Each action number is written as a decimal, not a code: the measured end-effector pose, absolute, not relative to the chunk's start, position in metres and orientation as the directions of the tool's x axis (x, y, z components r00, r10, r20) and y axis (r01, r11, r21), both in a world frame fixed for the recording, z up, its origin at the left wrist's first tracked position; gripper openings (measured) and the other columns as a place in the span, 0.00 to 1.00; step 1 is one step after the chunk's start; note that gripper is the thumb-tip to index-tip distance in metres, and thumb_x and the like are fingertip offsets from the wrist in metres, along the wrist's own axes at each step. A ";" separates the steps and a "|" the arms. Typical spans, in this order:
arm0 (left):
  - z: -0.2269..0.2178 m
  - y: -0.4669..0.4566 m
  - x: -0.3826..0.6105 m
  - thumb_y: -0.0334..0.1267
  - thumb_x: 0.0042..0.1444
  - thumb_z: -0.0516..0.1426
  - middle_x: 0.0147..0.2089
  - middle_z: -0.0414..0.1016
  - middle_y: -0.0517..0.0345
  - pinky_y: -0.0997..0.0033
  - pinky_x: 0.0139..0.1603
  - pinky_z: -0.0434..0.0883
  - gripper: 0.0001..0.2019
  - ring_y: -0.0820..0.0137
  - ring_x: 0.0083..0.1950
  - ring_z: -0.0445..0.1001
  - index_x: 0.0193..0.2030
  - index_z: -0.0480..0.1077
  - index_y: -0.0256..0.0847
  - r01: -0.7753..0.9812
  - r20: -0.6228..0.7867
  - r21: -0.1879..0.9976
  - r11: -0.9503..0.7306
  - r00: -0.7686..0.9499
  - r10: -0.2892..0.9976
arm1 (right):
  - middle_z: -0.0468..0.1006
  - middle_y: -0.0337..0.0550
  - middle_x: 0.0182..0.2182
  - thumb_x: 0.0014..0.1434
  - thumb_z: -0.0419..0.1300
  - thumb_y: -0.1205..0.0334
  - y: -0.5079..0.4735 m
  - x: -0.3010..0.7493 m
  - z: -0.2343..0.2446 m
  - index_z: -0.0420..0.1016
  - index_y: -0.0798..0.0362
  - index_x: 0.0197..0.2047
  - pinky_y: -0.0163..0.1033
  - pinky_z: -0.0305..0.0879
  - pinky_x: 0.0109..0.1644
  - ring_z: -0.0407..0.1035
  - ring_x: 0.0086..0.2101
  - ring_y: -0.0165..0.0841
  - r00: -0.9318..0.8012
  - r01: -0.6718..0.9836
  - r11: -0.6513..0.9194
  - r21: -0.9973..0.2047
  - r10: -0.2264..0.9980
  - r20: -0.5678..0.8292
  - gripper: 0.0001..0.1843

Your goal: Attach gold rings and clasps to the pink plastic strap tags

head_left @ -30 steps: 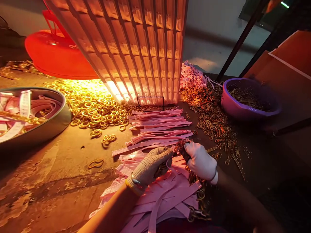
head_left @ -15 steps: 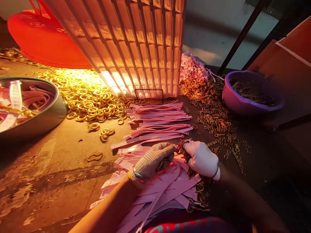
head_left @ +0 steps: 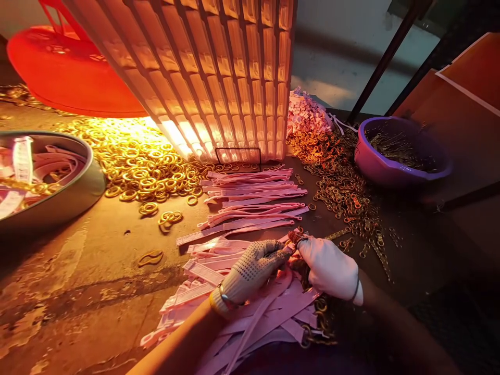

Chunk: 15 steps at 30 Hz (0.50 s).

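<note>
Both gloved hands meet over a heap of pink straps (head_left: 269,302). My left hand (head_left: 255,268), in a pale dotted glove, is closed, with the end of a pink strap (head_left: 288,249) at its fingertips. Fingers curled, my right hand (head_left: 330,268) in a white glove presses in beside it; its fingertips look dark reddish, and what they pinch is too small and covered to tell. Under the right hand hang gold rings and clasps (head_left: 321,307). Just beyond the hands lies a row of separate pink straps (head_left: 250,208).
A pile of gold rings (head_left: 148,174) spreads at left under a bright lamp with a red shade (head_left: 74,78). A ribbed panel (head_left: 219,78) stands behind. Small metal clasps (head_left: 344,192) lie at right by a purple bowl (head_left: 406,169). A metal basin (head_left: 86,182) holds straps.
Both hands have shifted slightly right and down in the view, still close together. My left hand has turned so more of its dotted back shows.
</note>
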<state>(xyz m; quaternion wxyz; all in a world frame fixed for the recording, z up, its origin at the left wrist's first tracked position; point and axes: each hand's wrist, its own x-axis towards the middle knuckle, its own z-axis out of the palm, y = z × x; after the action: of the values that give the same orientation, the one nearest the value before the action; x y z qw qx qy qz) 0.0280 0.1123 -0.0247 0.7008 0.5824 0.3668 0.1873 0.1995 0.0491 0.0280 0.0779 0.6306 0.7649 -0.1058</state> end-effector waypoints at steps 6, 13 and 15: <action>-0.026 0.112 0.027 0.52 0.55 0.63 0.29 0.77 0.53 0.76 0.24 0.61 0.17 0.72 0.26 0.66 0.34 0.79 0.36 0.107 -0.253 0.962 0.252 0.692 0.676 | 0.80 0.49 0.39 0.56 0.53 0.75 0.056 0.207 0.019 0.73 0.54 0.48 0.38 0.62 0.42 0.74 0.41 0.39 -0.279 0.960 0.258 -0.113 0.923 -0.263 0.18; -0.031 0.112 0.029 0.56 0.54 0.61 0.21 0.67 0.62 0.79 0.17 0.53 0.21 0.78 0.19 0.56 0.32 0.73 0.36 0.205 -0.393 0.908 0.366 0.720 0.571 | 0.80 0.52 0.39 0.56 0.56 0.71 0.059 0.209 0.014 0.72 0.57 0.47 0.39 0.60 0.36 0.74 0.40 0.41 -0.452 0.889 0.448 -0.090 0.833 -0.318 0.15; -0.021 0.119 0.023 0.56 0.55 0.59 0.22 0.66 0.63 0.79 0.17 0.54 0.21 0.78 0.18 0.56 0.33 0.73 0.36 0.290 -0.424 0.901 0.324 0.750 0.509 | 0.80 0.51 0.38 0.57 0.56 0.70 0.057 0.210 0.016 0.72 0.57 0.47 0.39 0.58 0.34 0.74 0.38 0.40 -0.454 0.889 0.451 -0.080 0.842 -0.291 0.13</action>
<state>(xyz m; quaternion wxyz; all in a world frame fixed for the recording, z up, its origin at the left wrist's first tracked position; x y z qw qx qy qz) 0.0227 0.1192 -0.0209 0.7363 0.5768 0.3459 0.0744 0.2099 0.0572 0.0155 0.1048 0.5121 0.8453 -0.1109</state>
